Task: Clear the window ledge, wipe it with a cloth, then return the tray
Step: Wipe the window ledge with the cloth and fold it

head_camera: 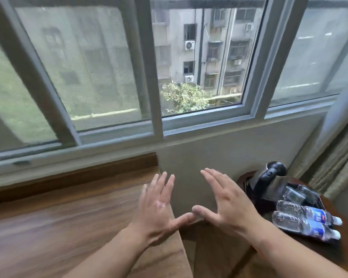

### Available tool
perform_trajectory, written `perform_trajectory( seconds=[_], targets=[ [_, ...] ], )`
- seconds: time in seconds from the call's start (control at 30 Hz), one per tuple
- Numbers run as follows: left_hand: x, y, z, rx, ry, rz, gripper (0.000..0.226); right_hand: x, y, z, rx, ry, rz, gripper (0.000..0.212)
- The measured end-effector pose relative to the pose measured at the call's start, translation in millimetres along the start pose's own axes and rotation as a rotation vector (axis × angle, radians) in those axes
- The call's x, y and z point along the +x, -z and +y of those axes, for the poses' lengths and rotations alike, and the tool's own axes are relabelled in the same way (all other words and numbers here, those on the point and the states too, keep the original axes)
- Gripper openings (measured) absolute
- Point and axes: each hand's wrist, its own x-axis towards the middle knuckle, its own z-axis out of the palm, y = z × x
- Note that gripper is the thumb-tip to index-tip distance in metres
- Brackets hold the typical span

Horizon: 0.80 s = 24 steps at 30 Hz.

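My left hand (157, 209) and my right hand (227, 203) are held out flat in front of me, palms down, fingers spread, thumb tips nearly touching. Both hold nothing. The left hand hovers over the right end of a wooden ledge (68, 207) under the window. At the right, a dark tray (319, 199) rests on a round dark-wood table (346, 229). It holds a black and silver kettle (269, 177), two plastic water bottles (305, 219) lying on their sides, and clear glasses. No cloth is visible.
A sliding window with grey frames (155, 77) spans the wall above the ledge; buildings and a tree show through it. Beige curtains (338, 153) hang at the right. A plain wall section (229, 149) lies between the ledge end and the table.
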Motion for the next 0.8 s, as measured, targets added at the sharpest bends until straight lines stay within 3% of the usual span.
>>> perform_trajectory(
  seconds=[0.1,0.27,0.43,0.8],
  targets=[
    [-57.0,24.7,-69.5,0.007,0.045,-0.012,0.118,9.3,-30.0,-80.9,-0.004,0.050,-0.018,0.099],
    [-152.5,59.7,-169.1,0.039,0.119,-0.018,0.122,21.8,-83.5,-210.2,0.081,0.092,-0.090,0.102],
    [-220.1,86.7,-241.6,0.068,0.217,-0.033,0.119,30.6,-119.0,-304.1,0.130,0.144,-0.151,0.104],
    [-297.9,114.3,-370.5,0.052,0.458,-0.041,0.118,91.8,-201.7,-425.8,0.181,0.329,-0.274,0.099]
  ],
)
